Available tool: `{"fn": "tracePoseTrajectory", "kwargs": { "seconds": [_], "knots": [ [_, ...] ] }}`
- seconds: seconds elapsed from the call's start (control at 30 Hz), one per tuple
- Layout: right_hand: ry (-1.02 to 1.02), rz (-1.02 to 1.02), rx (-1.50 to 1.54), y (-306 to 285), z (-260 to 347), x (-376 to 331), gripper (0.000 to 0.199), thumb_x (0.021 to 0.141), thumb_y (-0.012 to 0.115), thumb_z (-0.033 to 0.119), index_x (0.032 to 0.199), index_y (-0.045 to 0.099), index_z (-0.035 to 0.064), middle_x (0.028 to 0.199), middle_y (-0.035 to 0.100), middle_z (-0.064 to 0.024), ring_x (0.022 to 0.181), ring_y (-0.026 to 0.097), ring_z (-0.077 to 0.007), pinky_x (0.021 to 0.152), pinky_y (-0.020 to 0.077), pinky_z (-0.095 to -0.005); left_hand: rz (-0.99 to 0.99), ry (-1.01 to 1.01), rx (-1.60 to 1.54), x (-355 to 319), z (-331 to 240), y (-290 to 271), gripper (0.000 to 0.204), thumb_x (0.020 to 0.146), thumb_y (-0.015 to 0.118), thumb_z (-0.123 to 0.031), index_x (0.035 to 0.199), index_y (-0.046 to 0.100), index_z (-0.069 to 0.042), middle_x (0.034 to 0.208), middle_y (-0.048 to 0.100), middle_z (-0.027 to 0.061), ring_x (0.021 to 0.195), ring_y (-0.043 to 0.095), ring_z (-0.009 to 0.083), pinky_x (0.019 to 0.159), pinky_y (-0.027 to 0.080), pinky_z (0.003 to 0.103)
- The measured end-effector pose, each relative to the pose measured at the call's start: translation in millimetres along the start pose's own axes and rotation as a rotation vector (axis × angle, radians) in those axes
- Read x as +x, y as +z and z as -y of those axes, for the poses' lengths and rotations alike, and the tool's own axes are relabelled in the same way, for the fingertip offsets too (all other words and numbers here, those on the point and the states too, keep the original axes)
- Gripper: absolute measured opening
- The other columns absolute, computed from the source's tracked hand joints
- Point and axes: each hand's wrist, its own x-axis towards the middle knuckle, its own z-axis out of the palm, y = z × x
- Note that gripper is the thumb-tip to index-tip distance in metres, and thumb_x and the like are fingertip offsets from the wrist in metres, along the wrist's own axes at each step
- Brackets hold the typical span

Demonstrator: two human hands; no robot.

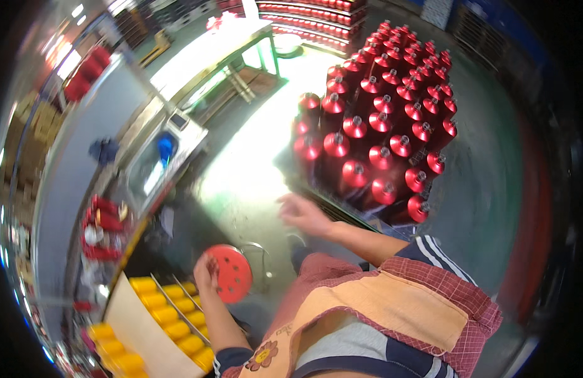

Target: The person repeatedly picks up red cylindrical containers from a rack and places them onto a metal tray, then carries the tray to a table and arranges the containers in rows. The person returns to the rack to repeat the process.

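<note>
Concrete floor [253, 170], glaring at twelve o'clock, carries a pallet of red yarn cones [380, 120] at one o'clock. A round red stool seat [231, 273], dotted with small holes, is gripped at its rim by the left hand [206, 269], apparently for steadying. The right hand [302, 213] is held open and empty, spread toward the cones. Yellow bobbins [168, 315] are racked at seven o'clock

A red checked apron [392, 309] with an orange pocket (a flower patch near its bib) covers a navy white-striped shirt [430, 252].
</note>
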Motion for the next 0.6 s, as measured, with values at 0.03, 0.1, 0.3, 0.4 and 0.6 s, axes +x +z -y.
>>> {"fn": "tracePoseTrajectory", "kwargs": {
  "seconds": [0.03,0.1,0.3,0.4,0.6],
  "knots": [
    [-0.019,0.007,0.064,14.1,0.1,29.5,0.039,0.092,0.06,0.008,0.13,0.05,0.0051,0.1,0.066,-0.0061,0.086,0.064,-0.0129,0.078,0.0544,-0.0309,-0.159,-0.119,0.007,21.8,-3.8,-8.8,0.017,0.094,0.065,-0.022,0.104,0.069,-0.009,0.089,0.071,0.0006,0.075,0.066,0.0115,0.062,0.053,0.025],
    [0.027,0.045,0.089,27.9,9.0,90.0,0.037,0.093,0.059,0.008,0.129,0.05,0.0041,0.098,0.066,-0.0063,0.084,0.064,-0.0131,0.078,0.0541,-0.0305,-0.233,-0.179,-0.033,52.7,-11.6,-28.5,0.016,0.092,0.068,-0.021,0.103,0.07,-0.009,0.09,0.071,-0.0008,0.075,0.065,0.0114,0.066,0.053,0.025],
    [0.064,0.048,0.152,30.2,29.6,228.5,0.039,0.092,0.056,0.006,0.13,0.05,0.0043,0.099,0.064,-0.0057,0.088,0.063,-0.0121,0.081,0.0517,-0.0286,-0.306,-0.37,0.128,131.1,-71.7,-38.7,0.014,0.089,0.071,-0.021,0.098,0.07,-0.01,0.089,0.072,-0.0004,0.073,0.067,0.0133,0.06,0.056,0.025],
    [0.039,-0.09,0.222,16.6,7.3,286.8,0.038,0.092,0.058,0.006,0.129,0.051,0.0049,0.1,0.065,-0.0058,0.088,0.062,-0.0119,0.082,0.0521,-0.0291,-0.185,-0.416,0.312,199.8,-122.3,-4.4,0.017,0.09,0.069,-0.022,0.102,0.069,-0.011,0.095,0.072,-0.0001,0.085,0.067,0.0145,0.07,0.054,0.028],
    [0.247,-0.525,0.211,-25.4,-42.8,375.1,0.042,0.087,0.061,0.001,0.128,0.054,0.0044,0.1,0.063,-0.0075,0.087,0.062,-0.015,0.078,0.0541,-0.0293,0.252,-0.32,0.433,364.0,-242.8,132.9,0.027,0.093,0.066,-0.017,0.118,0.063,-0.006,0.095,0.072,0.0056,0.076,0.067,0.0145,0.062,0.054,0.027]
  ]
}}
